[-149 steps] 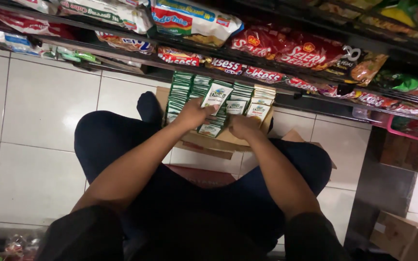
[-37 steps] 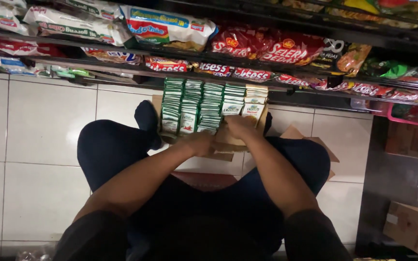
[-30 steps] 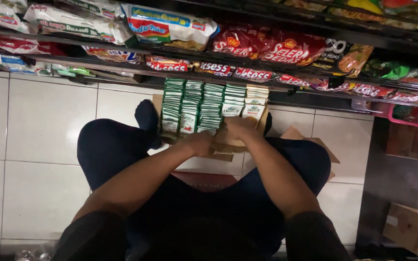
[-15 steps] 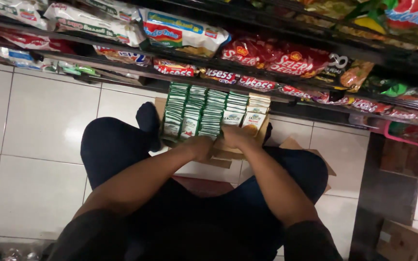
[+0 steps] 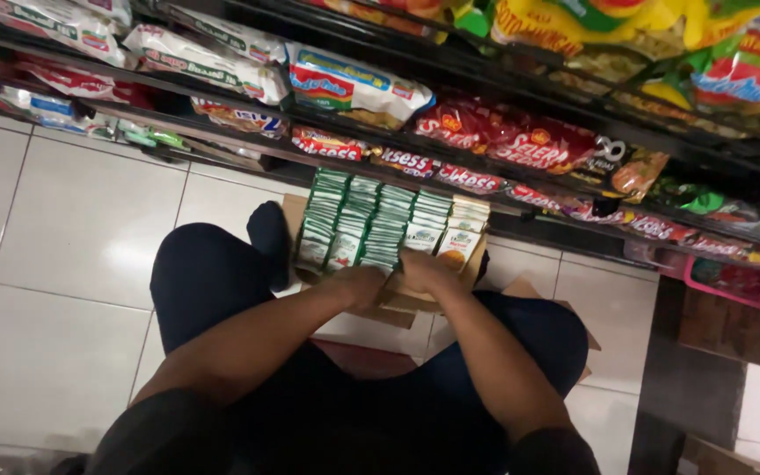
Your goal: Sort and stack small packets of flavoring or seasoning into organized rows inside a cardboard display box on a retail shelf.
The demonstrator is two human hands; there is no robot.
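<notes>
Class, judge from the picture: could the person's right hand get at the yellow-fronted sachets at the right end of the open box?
Probably yes: the right hand rests at the near edge of the box, beside the yellow-fronted sachets, and nothing lies between them.

The person wears a black short-sleeved top, dark navy trousers [image 5: 213, 281] and a dark sock [image 5: 270, 239]; forearms bare.

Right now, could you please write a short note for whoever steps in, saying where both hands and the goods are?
Left hand: at the near edge of the cardboard box, fingers curled; grip unclear.
Right hand: at the front of the green sachets, beside the orange-marked ones; grip unclear.
Box sits on the white tiled floor below the snack shelves.
Done: sachets stand in tidy rows in the box.
Left: hands remain on the front rows.
</notes>
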